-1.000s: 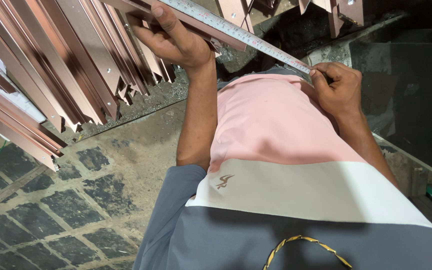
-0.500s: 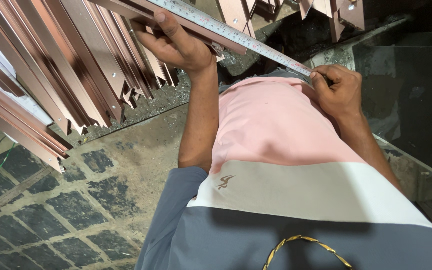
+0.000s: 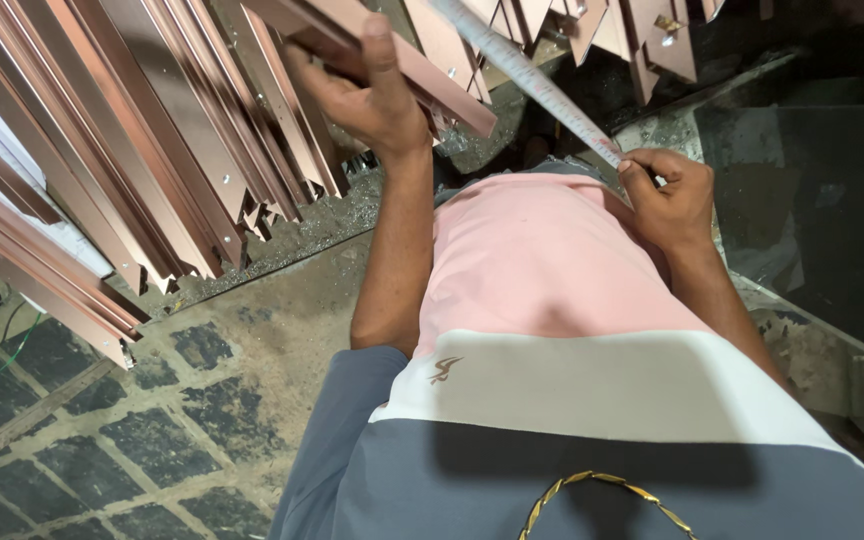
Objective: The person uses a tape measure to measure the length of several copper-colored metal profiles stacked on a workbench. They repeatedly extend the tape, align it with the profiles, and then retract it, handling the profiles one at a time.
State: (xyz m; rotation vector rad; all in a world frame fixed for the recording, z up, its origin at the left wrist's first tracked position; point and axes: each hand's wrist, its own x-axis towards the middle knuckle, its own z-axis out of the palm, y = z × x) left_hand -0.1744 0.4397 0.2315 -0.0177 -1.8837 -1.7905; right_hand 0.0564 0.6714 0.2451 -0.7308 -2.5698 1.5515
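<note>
Both hands are busy: the left hand [image 3: 367, 95] grips a copper-coloured metal profile [image 3: 407, 60]. Right hand [image 3: 667, 195] fingers pinch the steel ruler [image 3: 532, 80] at its near end

The person wears a short-sleeved shirt [image 3: 552, 330] in three broad bands — pink across the top, off-white in the middle, grey at the bottom and over the sleeve [image 3: 337, 430]. A small dark emblem [image 3: 444, 370] sits on the off-white band near the sleeve. A twisted gold chain [image 3: 602, 495] hangs at the neck — both forearms are bare.
</note>
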